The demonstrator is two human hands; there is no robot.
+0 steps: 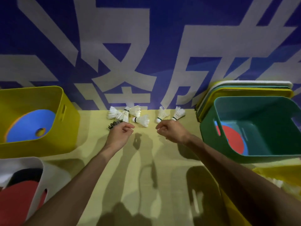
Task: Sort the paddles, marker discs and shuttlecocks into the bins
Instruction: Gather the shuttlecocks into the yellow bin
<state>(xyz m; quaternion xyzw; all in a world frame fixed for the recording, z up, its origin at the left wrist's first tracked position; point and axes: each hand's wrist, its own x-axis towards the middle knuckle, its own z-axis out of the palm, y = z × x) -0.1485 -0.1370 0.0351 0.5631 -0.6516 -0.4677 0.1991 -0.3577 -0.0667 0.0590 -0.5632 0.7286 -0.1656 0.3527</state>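
Discs (31, 124) are lying in bins (68, 115); left hand (120, 134) and right hand (172, 132), curled, grip unclear, are hovering by shuttlecocks (141, 120) left on the far counter (146, 176).

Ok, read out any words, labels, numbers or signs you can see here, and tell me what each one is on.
Wall: huge pale characters on blue, cut off by the frame and the table; none reads whole, so nothing to quote.
Shuttlecocks: dark bands, any print too small to read.
Yellow bin, green bin: no text shows.
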